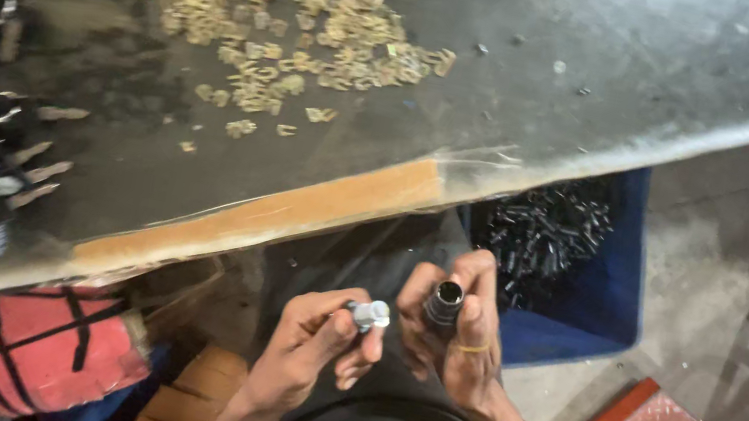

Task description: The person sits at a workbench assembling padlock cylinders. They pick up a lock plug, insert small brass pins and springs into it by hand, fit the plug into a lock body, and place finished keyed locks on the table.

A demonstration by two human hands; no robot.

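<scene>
Grey workbench point(559, 79) above my hands, brass clips point(287, 3) heaped far up it. My left hand point(312, 342) pinches a small silver cap point(370, 314) at its fingertips — just right of it, my right hand point(461, 332) grips a black cylinder point(444, 302) upright. Blue bin point(603, 300) of black parts point(543, 234) beyond the right hand.

Hands below the table edge, bin beyond them

The left hand point(313, 337) pinches a small silver cap point(370, 314) just left of the black tube point(443, 303) in the right hand point(459, 341); behind them the blue bin point(583, 296) holds black parts point(543, 234), and a pile of brass clips point(278, 1) lies on the grey table point(621, 69).
</scene>
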